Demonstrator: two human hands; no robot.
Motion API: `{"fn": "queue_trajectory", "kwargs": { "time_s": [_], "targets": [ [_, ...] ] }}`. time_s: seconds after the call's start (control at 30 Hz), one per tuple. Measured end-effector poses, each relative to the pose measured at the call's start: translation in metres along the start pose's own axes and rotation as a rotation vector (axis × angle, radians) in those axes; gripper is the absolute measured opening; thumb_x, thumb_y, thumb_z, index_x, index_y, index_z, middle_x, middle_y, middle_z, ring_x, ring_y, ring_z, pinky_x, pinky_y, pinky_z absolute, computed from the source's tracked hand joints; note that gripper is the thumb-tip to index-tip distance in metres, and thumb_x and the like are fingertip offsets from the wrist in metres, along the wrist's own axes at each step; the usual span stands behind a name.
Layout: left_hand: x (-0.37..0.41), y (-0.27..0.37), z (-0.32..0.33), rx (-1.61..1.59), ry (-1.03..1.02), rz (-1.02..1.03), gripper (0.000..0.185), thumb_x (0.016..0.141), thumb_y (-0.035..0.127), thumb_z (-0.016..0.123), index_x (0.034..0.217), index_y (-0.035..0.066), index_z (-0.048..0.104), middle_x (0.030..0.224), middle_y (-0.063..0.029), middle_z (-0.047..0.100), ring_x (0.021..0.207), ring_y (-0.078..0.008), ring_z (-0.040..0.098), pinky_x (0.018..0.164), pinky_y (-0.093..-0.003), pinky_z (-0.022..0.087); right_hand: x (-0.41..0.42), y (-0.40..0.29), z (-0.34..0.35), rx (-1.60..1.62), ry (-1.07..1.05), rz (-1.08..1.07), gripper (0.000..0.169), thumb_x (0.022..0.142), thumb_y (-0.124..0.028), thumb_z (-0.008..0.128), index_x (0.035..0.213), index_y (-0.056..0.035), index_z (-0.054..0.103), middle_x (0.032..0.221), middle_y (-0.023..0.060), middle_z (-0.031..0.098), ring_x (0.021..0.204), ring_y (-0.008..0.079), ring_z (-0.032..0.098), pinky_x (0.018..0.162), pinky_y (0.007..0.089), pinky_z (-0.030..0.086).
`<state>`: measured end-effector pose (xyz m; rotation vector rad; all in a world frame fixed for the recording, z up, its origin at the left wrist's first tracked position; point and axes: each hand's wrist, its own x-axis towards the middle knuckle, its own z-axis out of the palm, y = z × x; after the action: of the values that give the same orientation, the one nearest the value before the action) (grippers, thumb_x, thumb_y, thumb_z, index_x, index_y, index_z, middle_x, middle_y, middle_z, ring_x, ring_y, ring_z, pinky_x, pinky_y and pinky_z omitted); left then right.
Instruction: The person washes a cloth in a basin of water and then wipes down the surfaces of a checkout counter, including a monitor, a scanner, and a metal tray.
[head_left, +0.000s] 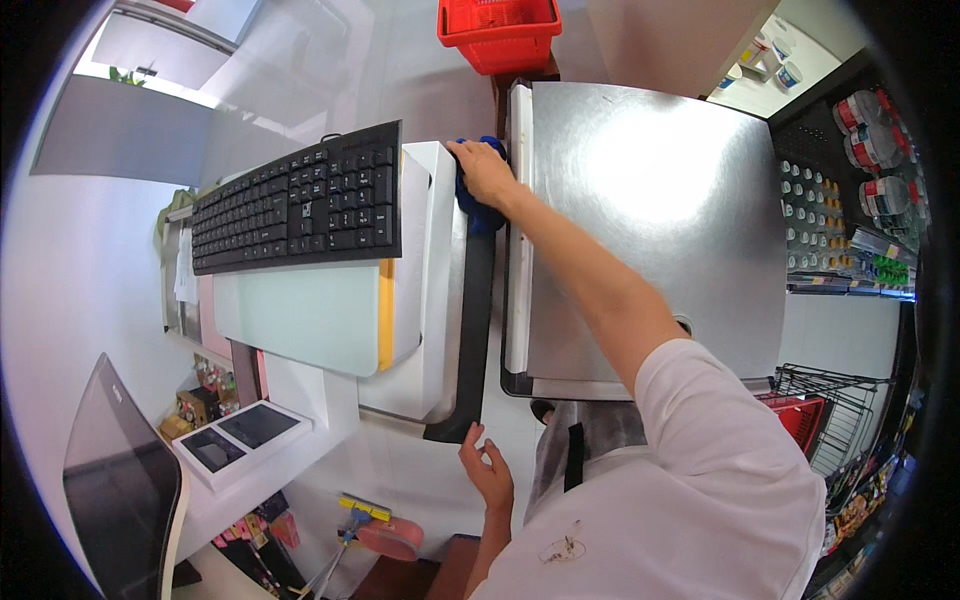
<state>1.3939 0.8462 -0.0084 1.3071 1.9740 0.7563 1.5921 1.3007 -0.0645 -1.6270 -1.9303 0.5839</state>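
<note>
With its arm stretched far out, my right hand (484, 174) holds a bunched dark blue cloth (491, 217). The cloth lies on the black edge strip (478, 322) of the checkout counter, close to a white box (437, 262). Lower in the view, my left hand (489, 469) hangs in the air near the strip's near end, holding nothing, its fingers loosely bent and apart. Beside my right hand, a black keyboard (300, 206) rests over a pale glass-like panel (300, 315) with a yellow edge.
On the right stands a stainless steel counter (645, 285) with rounded, black-trimmed corners. A red shopping basket (510, 37) sits beyond it. At lower left are a dark monitor (120, 480), a white box with black panels (244, 442), a squeeze mop (360, 514) and a pink basin (394, 538). Bottled goods (814, 217) line right-hand shelves.
</note>
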Motion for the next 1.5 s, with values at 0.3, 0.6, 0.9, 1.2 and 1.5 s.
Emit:
{"fn": "queue_trajectory", "kwargs": {
  "time_s": [0.3, 0.6, 0.9, 1.2, 1.5],
  "targets": [
    [0.016, 0.018, 0.01, -0.017, 0.004, 0.066, 0.034, 0.099, 0.003, 0.05, 0.132, 0.002, 0.055, 0.127, -0.0131, 0.062, 0.115, -0.0257, 0.055, 0.087, -0.0352, 0.049, -0.074, -0.033, 0.049, -0.29, 0.199, 0.01, 0.031, 0.089, -0.004, 0.055, 0.119, 0.0002, 0.061, 0.124, 0.0218, 0.063, 0.126, 0.0364, 0.055, 0.104, 0.0403, 0.048],
    [0.017, 0.023, 0.0, -0.015, 0.062, 0.012, 0.032, 0.1, 0.002, 0.05, 0.131, 0.004, 0.058, 0.127, -0.0111, 0.062, 0.114, -0.0195, 0.06, 0.089, -0.0317, 0.05, -0.06, -0.051, -0.06, 0.661, 0.28, 0.011, 0.036, 0.086, 0.006, 0.056, 0.12, -0.0018, 0.065, 0.114, 0.02, 0.069, 0.107, 0.0345, 0.068, 0.095, 0.0388, 0.052],
    [-0.003, 0.015, 0.004, -0.188, 0.107, -0.129, 0.028, 0.101, 0.005, 0.051, 0.127, 0.006, 0.06, 0.127, -0.008, 0.064, 0.116, -0.0203, 0.058, 0.089, -0.0329, 0.048, 0.027, -0.057, -0.039, 0.657, 0.068, -0.233, 0.028, 0.096, -0.004, 0.054, 0.123, -0.0006, 0.064, 0.111, 0.023, 0.069, 0.105, 0.0398, 0.065, 0.093, 0.0397, 0.049],
    [0.008, 0.005, -0.007, -0.228, 0.105, -0.04, 0.026, 0.102, 0.007, 0.051, 0.126, 0.005, 0.06, 0.125, -0.0087, 0.066, 0.111, -0.0195, 0.062, 0.086, -0.0319, 0.05, -0.035, -0.065, -0.014, 0.559, 0.299, -0.061, 0.05, 0.101, -0.003, 0.049, 0.149, -0.0153, 0.044, 0.138, 0.0218, 0.055, 0.126, 0.0357, 0.055, 0.109, 0.0361, 0.04],
    [0.001, -0.025, -0.037, -0.209, 0.006, 0.027, 0.028, 0.103, 0.008, 0.05, 0.129, 0.004, 0.059, 0.122, -0.0094, 0.067, 0.11, -0.0174, 0.063, 0.083, -0.0307, 0.052, -0.183, -0.122, 0.056, 0.704, 0.289, 0.258, 0.043, 0.095, -0.009, 0.059, 0.136, -0.001, 0.05, 0.12, 0.0293, 0.063, 0.112, 0.0425, 0.061, 0.096, 0.0436, 0.047]
  ]
}}
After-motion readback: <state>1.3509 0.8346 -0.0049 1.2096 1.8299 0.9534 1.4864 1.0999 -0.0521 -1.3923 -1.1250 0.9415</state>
